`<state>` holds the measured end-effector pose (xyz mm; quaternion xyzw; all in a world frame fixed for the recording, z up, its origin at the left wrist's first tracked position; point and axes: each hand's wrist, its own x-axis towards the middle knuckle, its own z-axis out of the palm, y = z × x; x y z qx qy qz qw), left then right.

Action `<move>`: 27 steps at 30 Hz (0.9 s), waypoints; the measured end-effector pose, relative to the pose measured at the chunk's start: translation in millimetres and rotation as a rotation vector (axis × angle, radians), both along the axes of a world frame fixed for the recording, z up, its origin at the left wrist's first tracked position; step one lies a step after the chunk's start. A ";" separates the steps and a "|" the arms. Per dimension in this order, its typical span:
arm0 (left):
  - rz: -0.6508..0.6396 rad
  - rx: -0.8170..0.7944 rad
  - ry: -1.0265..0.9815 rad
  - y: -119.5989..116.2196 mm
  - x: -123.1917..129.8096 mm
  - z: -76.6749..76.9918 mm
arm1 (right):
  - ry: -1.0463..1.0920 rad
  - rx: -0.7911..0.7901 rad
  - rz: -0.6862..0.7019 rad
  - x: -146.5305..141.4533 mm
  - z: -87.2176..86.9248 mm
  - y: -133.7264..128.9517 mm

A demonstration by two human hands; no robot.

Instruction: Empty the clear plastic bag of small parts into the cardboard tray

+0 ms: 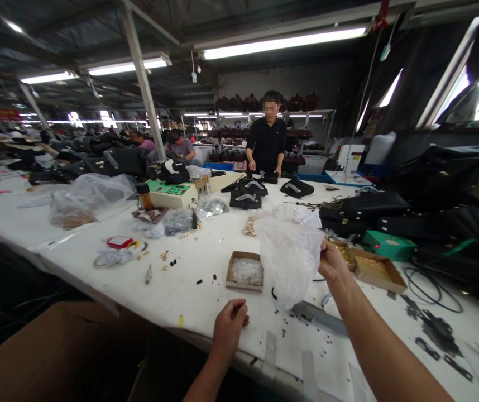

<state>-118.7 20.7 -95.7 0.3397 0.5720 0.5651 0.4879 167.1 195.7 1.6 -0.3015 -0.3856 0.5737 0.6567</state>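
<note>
A crumpled, translucent white plastic bag [290,254] hangs above the long white worktop [206,268], near its front edge, its lower end drooping down to the surface or just above it. The right hand [332,262] has closed its fingers on the bag's right side, pinching the film and holding it up. The left hand [229,326] is lower and nearer the front edge, curled into a loose fist with nothing visible in it; whether it touches the worktop I cannot tell.

Just left of the bag lies a small shallow brown cardboard box [245,271] with pale, clear bits inside. Behind the right hand sits a second flat cardboard tray [379,271] of gold-coloured small parts, and beyond that a green rectangular box [388,244]. Small black pieces [292,321] are scattered on the worktop below the bag, beside a flat grey metal strip [319,317]. Toward the right edge lies a loop of black cord [432,287].

Further back, mid-worktop, stands a cream machine housing with a green control panel [175,194], with black leather bag parts [245,195] beside it. At the far edge a person in a black shirt [267,142] stands with both hands on the worktop. A large clear plastic sack [84,198] rests toward the left edge.
</note>
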 end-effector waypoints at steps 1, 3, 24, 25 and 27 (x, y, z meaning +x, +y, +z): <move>-0.006 0.002 0.002 -0.1 -0.1 -0.5 | 0.025 -0.014 0.011 -1.5 4.2 -0.6; -0.015 0.004 0.005 -0.4 -0.4 -2.0 | 0.057 -0.089 0.034 -8.6 13.8 -0.6; -0.123 -0.040 -0.274 2.7 -9.4 -2.0 | -0.205 -0.055 0.361 -88.5 35.8 -92.2; -0.167 -0.040 -0.364 1.6 -10.2 4.8 | -0.320 -0.035 0.434 -96.5 27.6 -108.8; -0.221 -0.015 -0.507 -0.3 -11.2 20.7 | -0.545 -0.007 0.592 -110.8 3.8 -139.5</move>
